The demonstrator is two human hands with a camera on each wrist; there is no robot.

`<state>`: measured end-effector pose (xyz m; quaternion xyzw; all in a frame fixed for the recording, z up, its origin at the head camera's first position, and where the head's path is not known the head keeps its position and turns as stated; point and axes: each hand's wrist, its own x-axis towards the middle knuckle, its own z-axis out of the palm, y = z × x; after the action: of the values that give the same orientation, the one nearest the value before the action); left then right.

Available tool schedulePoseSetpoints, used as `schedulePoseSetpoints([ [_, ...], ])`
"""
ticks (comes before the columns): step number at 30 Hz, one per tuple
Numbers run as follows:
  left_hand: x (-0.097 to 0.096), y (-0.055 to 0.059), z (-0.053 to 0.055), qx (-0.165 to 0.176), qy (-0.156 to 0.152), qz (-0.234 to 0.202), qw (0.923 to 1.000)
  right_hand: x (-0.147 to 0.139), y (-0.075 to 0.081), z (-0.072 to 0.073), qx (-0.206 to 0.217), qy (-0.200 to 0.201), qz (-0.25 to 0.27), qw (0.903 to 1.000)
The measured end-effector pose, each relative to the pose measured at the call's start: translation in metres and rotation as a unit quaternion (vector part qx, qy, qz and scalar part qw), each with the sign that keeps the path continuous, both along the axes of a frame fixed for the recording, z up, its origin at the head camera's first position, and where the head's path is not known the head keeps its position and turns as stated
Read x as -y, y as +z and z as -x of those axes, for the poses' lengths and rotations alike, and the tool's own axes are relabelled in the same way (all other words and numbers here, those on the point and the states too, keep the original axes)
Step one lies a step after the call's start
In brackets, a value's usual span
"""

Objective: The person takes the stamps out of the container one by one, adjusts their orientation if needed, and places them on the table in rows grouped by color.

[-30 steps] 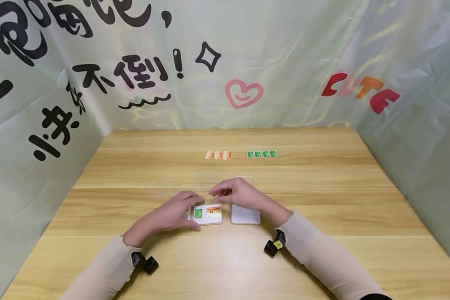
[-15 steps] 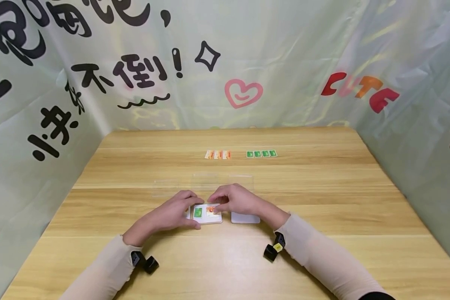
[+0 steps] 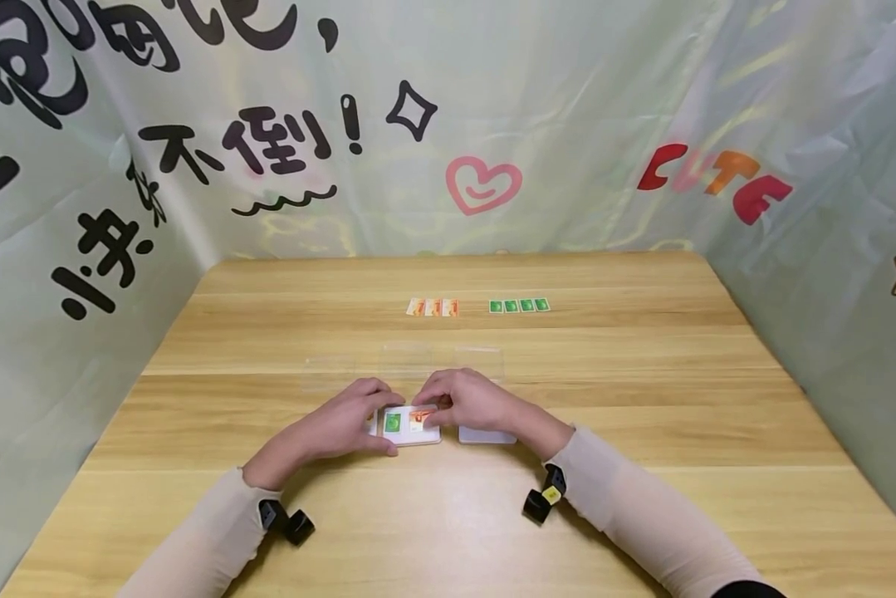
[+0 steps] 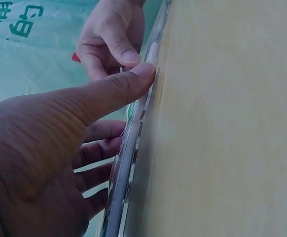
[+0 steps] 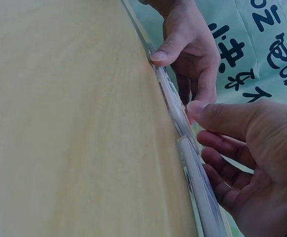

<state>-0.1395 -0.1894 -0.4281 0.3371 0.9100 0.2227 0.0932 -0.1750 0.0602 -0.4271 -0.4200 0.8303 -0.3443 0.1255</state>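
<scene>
My left hand (image 3: 346, 422) holds a flat white rectangular case (image 3: 412, 438), its thumb at the near edge and its fingers along the far edge. On the case lie a small green sticker (image 3: 393, 423) at the left and an orange and white sticker (image 3: 417, 420) at the right. My right hand (image 3: 473, 404) rests its thumb on the orange sticker, covering part of it; the other fingers curve loosely past the far edge. A second white case (image 3: 485, 437) lies under the right hand. Another case (image 3: 372, 426) is mostly hidden by the left hand.
Clear plastic covers (image 3: 480, 357) lie in a row just beyond the hands. Further back are three orange stickers (image 3: 433, 308) and several green ones (image 3: 519, 306) on the wooden table (image 3: 642, 498). A printed curtain (image 3: 582, 108) encloses the back and sides.
My right hand has come down from above the case's far right corner, and its thumb now covers part of the orange sticker. The left hand has kept its hold.
</scene>
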Motion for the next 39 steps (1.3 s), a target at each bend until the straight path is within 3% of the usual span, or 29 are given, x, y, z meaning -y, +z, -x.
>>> schedulePoseSetpoints([
  [9, 0.0002, -0.0024, -0.0002, -0.010, -0.005, -0.003, 0.9999, 0.0002, 0.0006, -0.0029, -0.033, 0.002, -0.029, 0.9990],
  [39, -0.0003, -0.0014, -0.0010, -0.013, -0.006, 0.000, 0.9999, 0.0044, 0.0006, -0.0058, -0.031, -0.025, -0.062, 0.9973],
])
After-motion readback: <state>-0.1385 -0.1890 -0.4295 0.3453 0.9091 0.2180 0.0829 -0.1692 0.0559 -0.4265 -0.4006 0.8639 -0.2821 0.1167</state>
